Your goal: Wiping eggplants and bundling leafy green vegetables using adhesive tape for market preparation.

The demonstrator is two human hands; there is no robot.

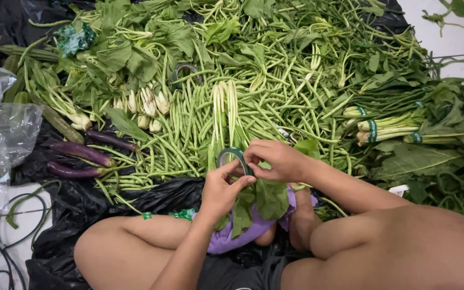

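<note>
Crossed legs fill the bottom of the frame as you sit on black plastic sheeting (151, 190), w/ a purple cloth (226, 240) in your lap. Your left hand (222, 189) is closed around a roll of green tape (234, 159), thumb and fingers pinching its lower edge. Your right hand (276, 160) grips the roll from the other side, fingertips curled at the rim as if picking at the tape end; can't tell whether a strip is free yet. Under both hands hangs a bunch of leafy greens (259, 201), stems up toward the roll, leaves down over the cloth, not visibly banded.

Done so far, judging by the scene: several tied bundles (385, 129) w/ green bands lie stacked at right. Left to do, approx. most of it: a big loose heap of long beans (253, 91) straight ahead, small white-stemmed greens (146, 107) at left, more loose leaves behind. Purple eggplants (79, 158) lie at far left, near clear plastic bags (4, 131). Second tape roll (186, 72) rests on the heap.
</note>
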